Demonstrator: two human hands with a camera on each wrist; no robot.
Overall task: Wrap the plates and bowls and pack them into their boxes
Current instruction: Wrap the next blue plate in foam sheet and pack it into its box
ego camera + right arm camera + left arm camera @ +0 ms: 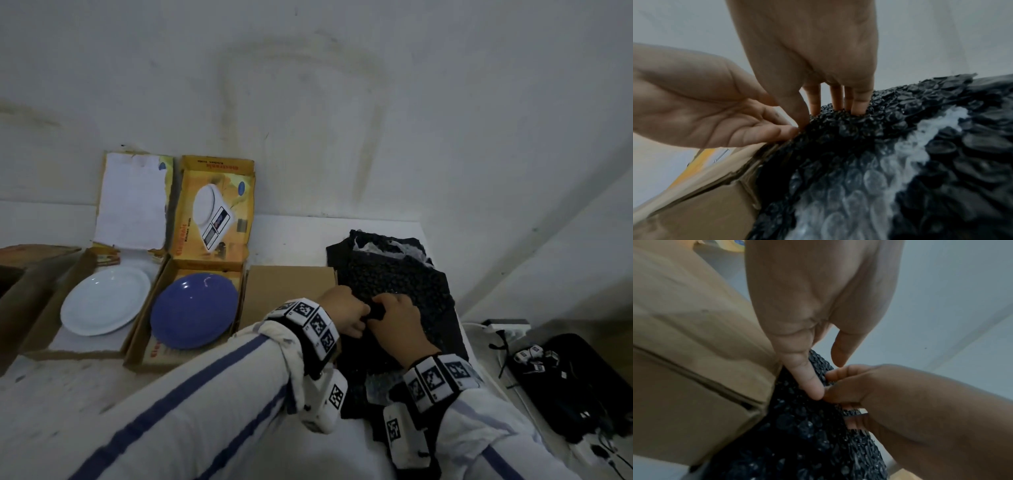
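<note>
Black bubble wrap [394, 291], heaped in sheets at the table's three o'clock side, is being picked at by both hands at once. A fold near the heap's left edge is being pinched by the left hand [342, 313], forefinger [807, 378] pressing down toward the thumb, while the right hand [397, 320] is being curled onto the same spot, its fingertips [859, 104] dug into the bubbles and its thumb closing against the left forefinger. A clear sheet [849, 186] is being exposed beneath the black layer. The heap's long axis is running from six toward twelve o'clock, and the edge being worked lies directly under the fingers, hard against a plain brown cardboard box [291, 291] at nine o'clock of the hands. The dishes are lying well apart, further toward nine o'clock: a round blue plate [193, 310] in an open yellow printed box [215, 212], and a round white plate [106, 306] in the next open box [41, 308]. Both are being left unwrapped. The left hand is judged nearer to them, so a freed sheet would likely be carried leftward across the brown box.
</note>
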